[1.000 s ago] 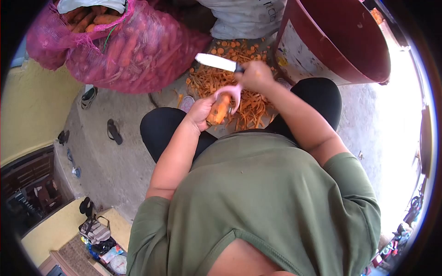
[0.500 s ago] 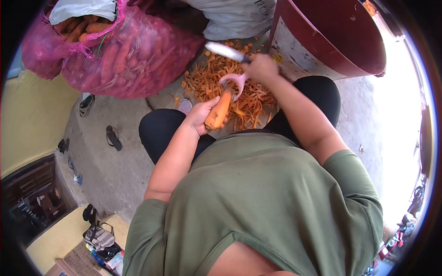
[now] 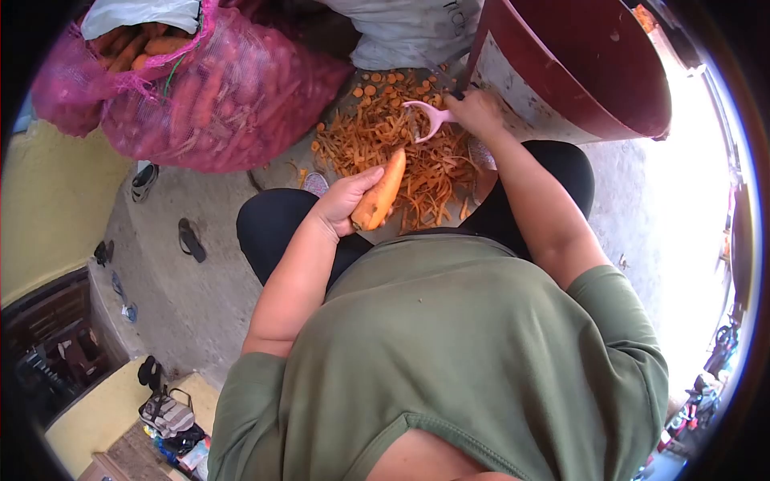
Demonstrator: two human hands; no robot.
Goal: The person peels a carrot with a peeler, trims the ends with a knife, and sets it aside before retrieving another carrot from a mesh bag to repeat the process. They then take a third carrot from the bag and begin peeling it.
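My left hand (image 3: 343, 202) is wrapped round an orange carrot (image 3: 380, 194), tilted with its narrower end pointing up and away from me. Dark spots mark the carrot's thick lower end. In my closed right hand (image 3: 480, 115) are a pink Y-shaped peeler (image 3: 437, 118) and a knife (image 3: 456, 94) with a dark handle; the knife's blade is faint against the background. The peeler's head is a little above and right of the carrot's tip, apart from it. Beneath both hands, a heap of carrot peelings (image 3: 361, 144) with round carrot slices covers the floor.
A pink mesh sack (image 3: 241, 104) full of carrots lies at the upper left. Beside the heap stand a white sack (image 3: 401, 36) and a large dark-red tub (image 3: 553, 88). A sandal (image 3: 192, 240) and other footwear are on the concrete floor at left.
My right hand has moved up and to the right, taking the peeler off the carrot and the knife along with it. My left hand still holds the carrot, now pointing slightly more upright.
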